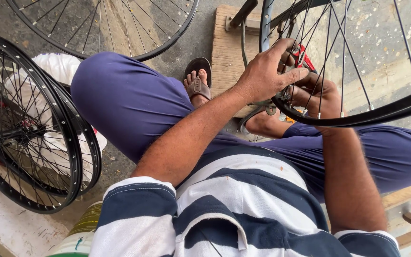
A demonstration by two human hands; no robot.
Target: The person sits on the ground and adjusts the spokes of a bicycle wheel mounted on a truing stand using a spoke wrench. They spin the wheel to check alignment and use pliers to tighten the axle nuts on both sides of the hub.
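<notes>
Both hands are working at the near rim of a black spoked wheel (381, 112): left hand (267, 71) pinching spokes, right hand (322, 95) clamping a red-handled tool (304, 58). Two more wheels (29, 138) are leaning far left.

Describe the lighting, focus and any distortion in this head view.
Head view: soft daylight, no hard shadows; faint sheen on the black wheel rim; left hand and right hand sharp; stacked wheels bow slightly at the frame edge.
</notes>
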